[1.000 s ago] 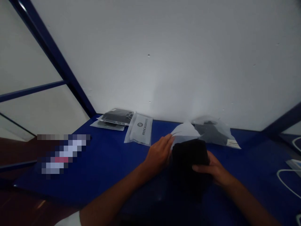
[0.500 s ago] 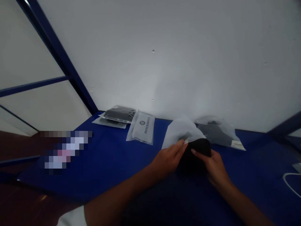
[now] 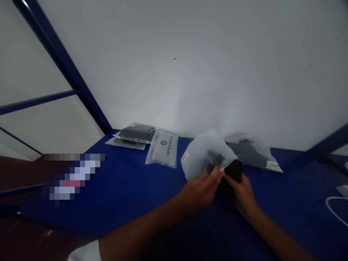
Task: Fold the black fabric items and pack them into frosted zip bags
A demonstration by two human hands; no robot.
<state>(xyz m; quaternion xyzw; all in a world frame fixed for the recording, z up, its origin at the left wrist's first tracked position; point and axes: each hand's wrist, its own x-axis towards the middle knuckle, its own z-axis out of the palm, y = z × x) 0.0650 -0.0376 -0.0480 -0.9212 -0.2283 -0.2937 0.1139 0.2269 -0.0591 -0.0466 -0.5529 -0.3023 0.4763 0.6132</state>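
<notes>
A frosted plastic bag with a pale label stands on the blue table, its mouth turned toward me. Dark small items show through its wall. My left hand pinches the edge of the bag's mouth. From the right, my right hand grips a black item, which lies at the bag's opening, partly behind the plastic. The thumb of my right hand rests near the bag's edge. The lower part of the black item is lost in shadow.
Bags with black contents are stacked at the back left, beside a bag marked ROCKBROS. Another filled bag lies behind my right hand. A white cable is at the right edge; a grey wall panel rises behind.
The frosted bag has swelled and turned, showing its label and dark contents. More of the black item is covered by the bag. My left hand has moved slightly right and down.
</notes>
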